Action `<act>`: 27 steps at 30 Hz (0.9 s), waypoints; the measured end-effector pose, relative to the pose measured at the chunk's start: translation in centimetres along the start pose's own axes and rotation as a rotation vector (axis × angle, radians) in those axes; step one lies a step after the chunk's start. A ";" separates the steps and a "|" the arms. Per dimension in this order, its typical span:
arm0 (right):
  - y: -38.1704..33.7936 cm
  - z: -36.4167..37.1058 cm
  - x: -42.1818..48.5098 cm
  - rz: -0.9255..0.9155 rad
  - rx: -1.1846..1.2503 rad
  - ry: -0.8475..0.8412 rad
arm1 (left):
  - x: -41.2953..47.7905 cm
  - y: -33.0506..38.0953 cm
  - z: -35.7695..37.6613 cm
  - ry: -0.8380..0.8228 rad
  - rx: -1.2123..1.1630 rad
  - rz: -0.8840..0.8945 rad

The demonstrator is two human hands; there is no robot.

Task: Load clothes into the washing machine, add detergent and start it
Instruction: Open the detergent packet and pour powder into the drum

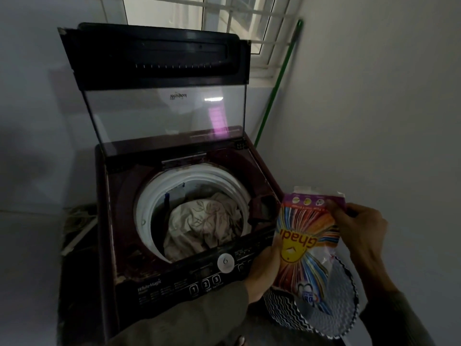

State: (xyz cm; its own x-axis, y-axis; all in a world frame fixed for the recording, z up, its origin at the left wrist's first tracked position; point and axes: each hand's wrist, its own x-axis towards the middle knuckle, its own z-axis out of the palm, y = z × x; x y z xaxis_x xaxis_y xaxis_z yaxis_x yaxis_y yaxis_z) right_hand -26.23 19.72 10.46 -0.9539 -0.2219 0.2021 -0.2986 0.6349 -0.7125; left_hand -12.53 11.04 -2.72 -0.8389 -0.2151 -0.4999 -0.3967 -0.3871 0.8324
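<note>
Found washer (109, 221) in corner w/ lid (162, 113) raised upright at back. Saw beige clothes (204, 221) piled in drum (147, 196), below white rim. Noted detergent pouch (306, 240) held in air just R of washer, near panel (174, 285), above zigzag basket (336, 310), print upside down. Gripped pouch's lower L edge w/ L hand (264, 273), fingers curled round it. Pinched pouch's top R corner w/ R hand (359, 226), betw. thumb & fingers. Couldn't judge pouch seal: too dim. Logged green pole (279, 81) leaning in corner, beside window (237, 21). Read "6" on panel dial (225, 262); buttons (205, 284) 1, 2, 3 below it.
</note>
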 end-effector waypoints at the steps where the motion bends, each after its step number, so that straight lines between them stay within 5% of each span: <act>1: 0.2 -0.2 -0.2 0.013 0.034 0.019 | -0.1 0.1 -0.1 -0.013 0.010 0.007; 10: 1.2 -1.0 -1.7 0.061 0.440 0.092 | 0.0 0.9 -2.0 -0.123 0.093 0.146; 27: 1.4 2.1 -1.1 0.171 0.801 0.027 | -3.6 8.6 -5.6 0.455 0.899 0.605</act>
State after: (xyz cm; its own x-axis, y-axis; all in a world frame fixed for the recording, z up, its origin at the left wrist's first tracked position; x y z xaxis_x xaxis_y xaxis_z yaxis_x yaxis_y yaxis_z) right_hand -25.53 19.35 7.82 -0.9878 -0.1455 0.0563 -0.0473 -0.0648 -0.9968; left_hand -10.88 3.50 4.89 -0.8429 -0.5175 0.1473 -0.2518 0.6212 0.7421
